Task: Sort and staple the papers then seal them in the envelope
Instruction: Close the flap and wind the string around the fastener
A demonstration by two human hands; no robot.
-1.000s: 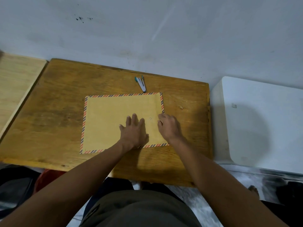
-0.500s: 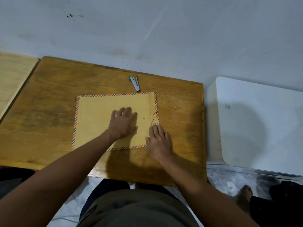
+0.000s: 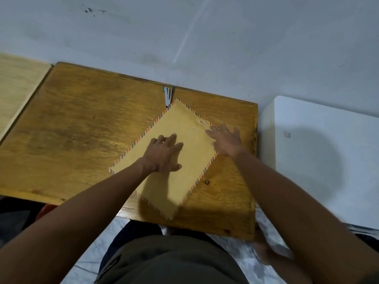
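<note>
A brown envelope point(image 3: 180, 128) with a red-and-blue striped border lies turned at an angle on the wooden table point(image 3: 82, 130), one corner reaching the near edge. My left hand point(image 3: 163, 153) rests flat on its middle, fingers spread. My right hand point(image 3: 226, 141) lies open at the envelope's right edge, by the flap end with its small round clasps. A small stapler point(image 3: 168, 96) sits at the table's far edge, just beyond the envelope's top corner. No loose papers are visible.
A pale wooden table point(image 3: 18, 85) adjoins on the left. A white box-like surface point(image 3: 320, 156) stands to the right of the table. A white wall runs behind. My lap and a bare foot point(image 3: 264, 251) show below the table's near edge.
The envelope has turned from lying square to sitting diagonally and has shifted right. My right hand has moved from the near right corner up to the flap end. My left hand stayed on it.
</note>
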